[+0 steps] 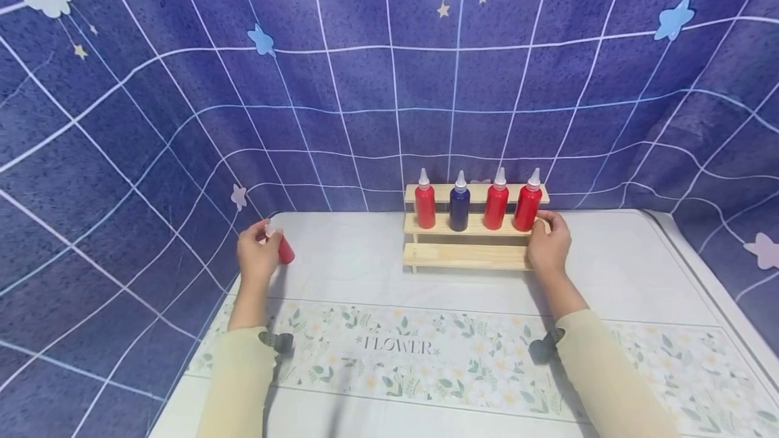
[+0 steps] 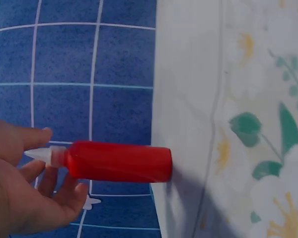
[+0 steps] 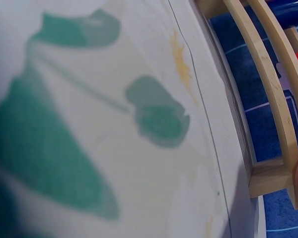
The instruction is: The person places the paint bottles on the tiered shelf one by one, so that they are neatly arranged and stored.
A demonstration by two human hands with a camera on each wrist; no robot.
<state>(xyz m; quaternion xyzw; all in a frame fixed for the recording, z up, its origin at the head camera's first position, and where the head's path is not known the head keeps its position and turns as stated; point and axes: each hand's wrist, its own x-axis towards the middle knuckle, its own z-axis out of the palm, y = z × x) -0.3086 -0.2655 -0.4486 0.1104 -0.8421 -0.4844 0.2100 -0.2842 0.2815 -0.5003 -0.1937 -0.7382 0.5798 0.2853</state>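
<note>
At the table's left, my left hand (image 1: 258, 249) has its fingers and thumb curled round the white nozzle and neck of a red squeeze bottle (image 2: 119, 161). The bottle's base is down at the white tabletop near its edge, and in the head view it leans toward the hand. My right hand (image 1: 549, 243) grips the right end of a tiered wooden rack (image 1: 465, 255), its thumb on the front side. Three red bottles (image 1: 425, 207) and one dark blue bottle (image 1: 459, 208) stand upright in a row on the middle tier. The right wrist view catches the rack's end with part of the hand.
A floral runner (image 1: 395, 357) printed FLOWER crosses the white tabletop (image 1: 347, 255) in front of the rack. Close behind the rack hangs a purple-blue curtain (image 1: 365, 86) with white grid lines, which also runs along the left and right sides.
</note>
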